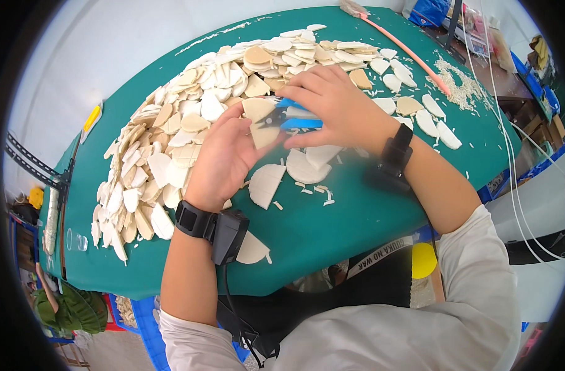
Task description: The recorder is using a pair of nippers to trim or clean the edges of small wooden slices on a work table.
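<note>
My left hand (223,154) pinches a flat cream-coloured foam piece (257,110) with a straight cut edge, held above the table. In my right hand (347,108) are small blue-handled snips (302,123), their metal jaws pointing left at the foam piece. The jaws overlap the piece in this view; whether they bite into it, I cannot tell. Just below my hands lie a half-round white piece (267,185) and a rounded one (306,167), with thin offcut strips (328,199) beside them.
A big pile of white and tan foam pieces (165,139) covers the left and back of the green table (332,238). Farther right are a pink-handled brush (406,52) and offcuts (461,83). A yellow cutter (92,119), clear cup (77,241) and white cables (505,123) flank the table.
</note>
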Demonstrator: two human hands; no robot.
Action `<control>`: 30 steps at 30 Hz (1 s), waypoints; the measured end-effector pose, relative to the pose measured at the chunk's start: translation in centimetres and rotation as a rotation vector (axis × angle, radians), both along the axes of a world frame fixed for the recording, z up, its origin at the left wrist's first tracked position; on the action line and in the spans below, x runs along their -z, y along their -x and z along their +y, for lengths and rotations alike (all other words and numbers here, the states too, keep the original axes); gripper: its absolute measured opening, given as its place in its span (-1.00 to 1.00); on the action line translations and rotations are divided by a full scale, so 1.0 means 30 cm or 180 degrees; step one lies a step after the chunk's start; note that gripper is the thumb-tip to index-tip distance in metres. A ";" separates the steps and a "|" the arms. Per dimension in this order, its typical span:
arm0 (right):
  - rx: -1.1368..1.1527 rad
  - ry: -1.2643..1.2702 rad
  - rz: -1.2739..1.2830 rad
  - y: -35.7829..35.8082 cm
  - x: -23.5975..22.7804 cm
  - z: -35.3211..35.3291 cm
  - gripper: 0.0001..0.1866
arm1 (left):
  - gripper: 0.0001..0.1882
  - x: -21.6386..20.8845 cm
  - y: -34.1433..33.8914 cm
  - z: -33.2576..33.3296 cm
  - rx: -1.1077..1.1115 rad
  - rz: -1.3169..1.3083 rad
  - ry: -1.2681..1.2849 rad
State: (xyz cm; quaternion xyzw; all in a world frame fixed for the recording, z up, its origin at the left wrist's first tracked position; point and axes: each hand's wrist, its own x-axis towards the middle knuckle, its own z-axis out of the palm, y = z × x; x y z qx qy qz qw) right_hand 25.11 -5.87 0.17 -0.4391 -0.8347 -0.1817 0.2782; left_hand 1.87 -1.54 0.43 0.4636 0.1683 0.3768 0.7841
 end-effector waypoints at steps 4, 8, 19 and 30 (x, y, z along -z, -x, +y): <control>-0.0048 -0.0054 -0.0111 0.005 -0.005 -0.004 -0.16 | -0.61 0.013 0.002 0.009 0.0066 -0.0031 -0.0020; 0.0090 -0.0394 -0.0370 0.010 -0.011 -0.009 -0.15 | -0.63 0.010 0.001 0.008 0.0067 -0.0108 0.0006; 0.0154 -0.0345 -0.0474 0.034 -0.011 -0.019 -0.18 | -0.59 0.023 0.019 0.007 -0.0003 -0.0060 -0.0199; 0.0167 -0.0468 -0.0497 0.035 -0.011 -0.007 -0.41 | -0.61 0.011 0.015 -0.003 -0.0095 -0.0040 -0.0201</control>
